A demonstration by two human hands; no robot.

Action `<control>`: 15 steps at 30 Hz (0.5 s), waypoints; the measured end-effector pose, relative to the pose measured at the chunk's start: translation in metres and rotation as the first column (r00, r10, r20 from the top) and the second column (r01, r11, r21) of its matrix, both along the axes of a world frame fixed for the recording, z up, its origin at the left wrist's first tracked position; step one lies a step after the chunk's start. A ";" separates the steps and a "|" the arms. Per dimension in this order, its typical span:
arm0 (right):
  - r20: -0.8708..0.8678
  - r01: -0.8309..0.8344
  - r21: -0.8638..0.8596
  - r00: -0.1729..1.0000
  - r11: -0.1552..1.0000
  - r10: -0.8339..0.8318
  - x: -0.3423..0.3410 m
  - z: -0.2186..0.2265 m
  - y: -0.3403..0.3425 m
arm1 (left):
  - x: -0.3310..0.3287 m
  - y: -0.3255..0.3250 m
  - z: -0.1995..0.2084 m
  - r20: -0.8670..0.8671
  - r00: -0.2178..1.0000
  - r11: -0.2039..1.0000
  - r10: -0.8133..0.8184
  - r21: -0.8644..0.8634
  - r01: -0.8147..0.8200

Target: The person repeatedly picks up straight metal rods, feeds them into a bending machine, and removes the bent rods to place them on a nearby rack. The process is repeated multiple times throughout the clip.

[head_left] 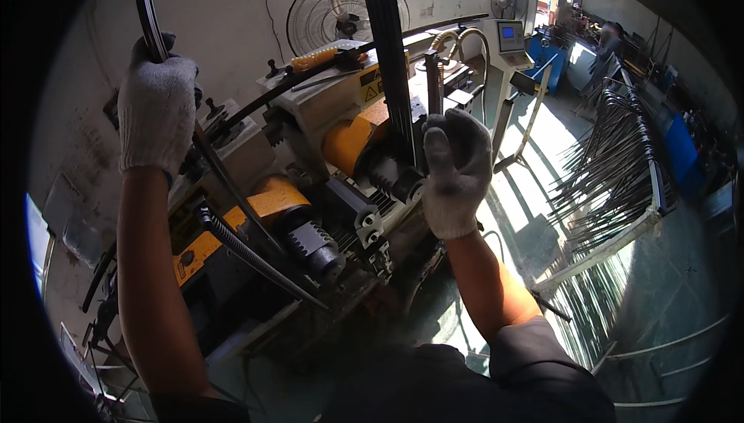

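Note:
My left hand [159, 109], in a whitish knit glove, is raised at the left and closed around a long dark metal strip [145, 1]. The strip rises past the top of the view; below the glove it slants down toward a toothed black cylinder [311, 246] on a machine. My right hand [457, 159], gloved too, stands beside a thick dark ribbed bar [387, 43] with its fingers half curled and apart. Nothing shows in its grasp; whether it touches the bar I cannot tell. That bar runs down to a second toothed cylinder [387, 175] with an orange collar [341, 148].
A ribbed metal hose [248, 245] arcs across the machine's front. Behind stand a large fan [349, 16] and a control panel [509, 39]. To the right, many thin dark rods hang on a rack [612, 167]. Another person [608, 43] is at the far right.

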State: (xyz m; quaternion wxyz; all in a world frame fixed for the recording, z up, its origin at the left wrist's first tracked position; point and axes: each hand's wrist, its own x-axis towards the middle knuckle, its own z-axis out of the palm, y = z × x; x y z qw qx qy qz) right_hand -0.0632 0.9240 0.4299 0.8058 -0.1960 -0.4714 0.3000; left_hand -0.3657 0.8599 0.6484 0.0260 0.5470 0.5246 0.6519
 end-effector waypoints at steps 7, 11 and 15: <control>-0.262 -0.453 -0.549 0.892 0.703 0.369 -0.015 -0.221 -0.032 | -0.013 -0.007 0.001 -0.193 0.974 0.993 0.122 0.019 -0.120; 0.060 -0.301 -0.619 0.903 0.725 0.426 -0.031 -0.213 -0.004 | -0.009 -0.011 0.000 -0.197 0.968 0.987 0.155 -0.010 -0.160; 0.142 -0.477 -0.482 0.785 0.735 0.603 -0.052 -0.177 0.019 | -0.012 -0.020 -0.003 -0.140 0.971 0.981 0.192 0.007 -0.193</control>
